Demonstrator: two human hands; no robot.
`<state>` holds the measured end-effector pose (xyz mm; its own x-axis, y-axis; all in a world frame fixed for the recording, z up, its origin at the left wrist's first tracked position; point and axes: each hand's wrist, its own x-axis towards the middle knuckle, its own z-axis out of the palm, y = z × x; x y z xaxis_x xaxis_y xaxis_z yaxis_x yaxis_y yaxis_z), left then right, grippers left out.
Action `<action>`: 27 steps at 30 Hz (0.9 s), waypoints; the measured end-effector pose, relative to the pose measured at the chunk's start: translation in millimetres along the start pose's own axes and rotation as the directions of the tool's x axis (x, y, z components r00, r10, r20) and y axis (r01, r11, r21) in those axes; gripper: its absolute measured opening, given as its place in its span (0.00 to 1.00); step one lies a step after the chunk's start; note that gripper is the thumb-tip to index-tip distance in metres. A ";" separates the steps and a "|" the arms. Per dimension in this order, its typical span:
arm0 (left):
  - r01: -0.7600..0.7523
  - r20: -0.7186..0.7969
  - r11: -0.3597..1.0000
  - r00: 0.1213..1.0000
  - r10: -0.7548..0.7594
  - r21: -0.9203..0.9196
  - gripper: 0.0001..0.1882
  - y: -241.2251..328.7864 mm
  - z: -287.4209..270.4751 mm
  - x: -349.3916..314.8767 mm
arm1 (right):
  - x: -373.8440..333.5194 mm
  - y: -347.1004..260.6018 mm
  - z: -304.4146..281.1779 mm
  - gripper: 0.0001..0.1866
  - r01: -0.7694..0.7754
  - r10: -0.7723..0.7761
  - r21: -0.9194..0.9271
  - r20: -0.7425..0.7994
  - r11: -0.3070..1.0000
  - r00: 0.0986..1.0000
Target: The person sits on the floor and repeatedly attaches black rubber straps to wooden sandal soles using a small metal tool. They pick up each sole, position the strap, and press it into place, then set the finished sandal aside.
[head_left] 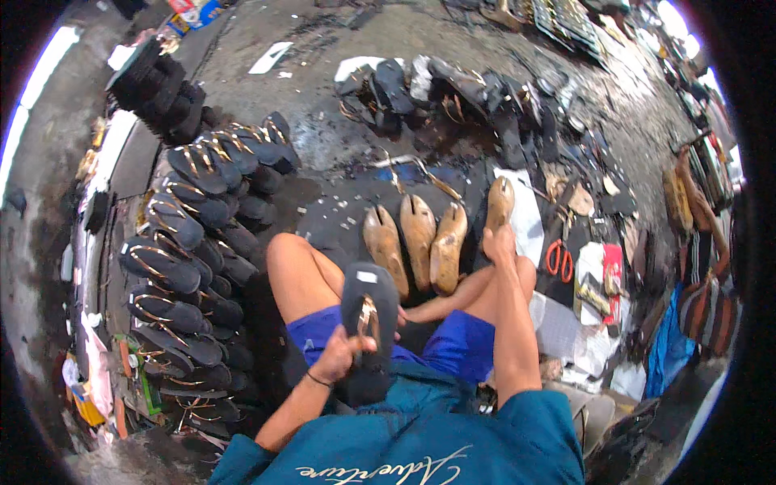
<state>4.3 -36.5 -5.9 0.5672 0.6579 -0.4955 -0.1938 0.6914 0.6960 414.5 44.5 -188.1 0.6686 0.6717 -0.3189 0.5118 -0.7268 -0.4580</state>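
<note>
My left hand [341,356] is closed round a black flip-flop [368,293] with a gold strap and a small white label near one end, held above my lap. Off to the right, my right hand [499,242] grips a brown wooden shoe last [500,200]; its notched end points away from me. Three more wooden lasts [417,230] lie side by side between my knees, on a dark surface. Loose gold straps [440,187] rest just beyond them. Part of my left hand's fingers is hidden behind the flip-flop.
Rows of black flip-flops with gold straps [170,267] are stacked along my left. A dark stack of soles [158,89] stands behind them. More footwear [440,85] lies ahead. At my right are orange-handled scissors [558,260], a white sheet [527,214] and cluttered scraps.
</note>
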 end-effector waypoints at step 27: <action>-0.362 -0.458 0.914 0.854 0.246 -0.184 0.47 -46.5 -53.8 26.1 | -343.6 -165.3 -4.4 0.36 0.641 -0.702 0.293 0.215 0.709 0.679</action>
<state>-15.0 -35.4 -79.2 0.0698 0.8690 -0.4899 -0.5294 0.4485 0.7202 102.6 -66.9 0.9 -0.0218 0.9971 -0.0735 0.6336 -0.0431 -0.7725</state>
